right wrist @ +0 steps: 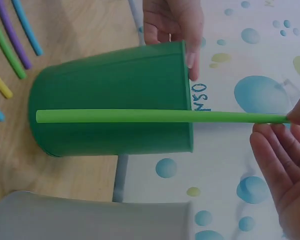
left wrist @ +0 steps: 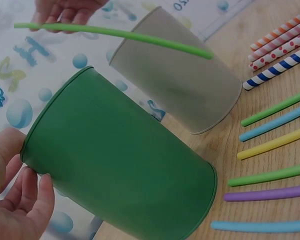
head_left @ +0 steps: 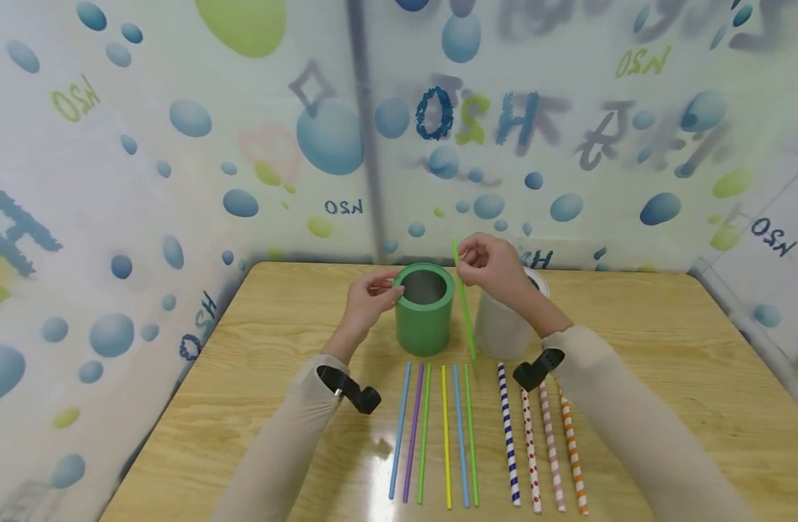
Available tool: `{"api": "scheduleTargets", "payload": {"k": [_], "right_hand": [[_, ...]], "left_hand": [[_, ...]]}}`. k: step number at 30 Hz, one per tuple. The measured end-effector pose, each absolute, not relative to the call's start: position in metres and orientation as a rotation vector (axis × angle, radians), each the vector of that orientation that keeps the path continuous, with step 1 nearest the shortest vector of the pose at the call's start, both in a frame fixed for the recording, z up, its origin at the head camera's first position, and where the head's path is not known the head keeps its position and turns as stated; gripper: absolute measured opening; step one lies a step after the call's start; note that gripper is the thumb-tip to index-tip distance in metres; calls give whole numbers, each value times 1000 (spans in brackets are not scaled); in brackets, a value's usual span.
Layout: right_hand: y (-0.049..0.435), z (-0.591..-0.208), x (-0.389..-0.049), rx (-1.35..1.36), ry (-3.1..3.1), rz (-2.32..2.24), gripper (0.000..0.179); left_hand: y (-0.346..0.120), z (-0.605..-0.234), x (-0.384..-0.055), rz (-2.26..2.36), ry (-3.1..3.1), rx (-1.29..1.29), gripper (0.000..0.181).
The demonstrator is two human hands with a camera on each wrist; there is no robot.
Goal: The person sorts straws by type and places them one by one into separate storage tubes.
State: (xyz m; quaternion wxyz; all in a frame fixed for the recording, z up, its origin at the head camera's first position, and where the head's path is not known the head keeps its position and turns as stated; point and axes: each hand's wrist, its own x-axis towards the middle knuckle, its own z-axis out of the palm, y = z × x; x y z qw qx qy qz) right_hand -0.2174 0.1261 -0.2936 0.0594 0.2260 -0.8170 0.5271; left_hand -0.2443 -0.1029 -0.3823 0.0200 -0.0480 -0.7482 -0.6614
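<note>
My left hand (head_left: 366, 299) holds the rim of a green can (head_left: 423, 330) at its left side, thumb and fingertips at the edge. The can stands upright with its dark inside visible from above. Between thumb and fingertips, my right hand (head_left: 493, 264) pinches a plain light green straw (head_left: 466, 312) near its top end. The straw hangs almost upright just right of the green can; in the right wrist view its length (right wrist: 115, 116) crosses in front of that can. Behind my right hand and forearm, a grey-white can (head_left: 499, 326) is partly hidden.
Several plain straws, including a purple straw (head_left: 413, 435) and a yellow straw (head_left: 446, 438), lie in a row on the wooden table (head_left: 294, 326). Right of them lie several patterned straws, among them a blue-striped straw (head_left: 508, 435) and an orange-striped straw (head_left: 573, 457). A printed wall covering (head_left: 242, 130) rises behind.
</note>
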Motion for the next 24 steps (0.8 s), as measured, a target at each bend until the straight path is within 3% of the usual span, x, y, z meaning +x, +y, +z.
{"api": "scheduleTargets", "payload": {"k": [16, 24], "right_hand": [[91, -236, -276, 843, -2402, 1582, 19], [78, -235, -291, 876, -2440, 1552, 17]], "left_hand": [[-103, -375, -242, -2103, -2328, -146, 35], [-103, -381, -243, -2078, -2312, -136, 32]]}}
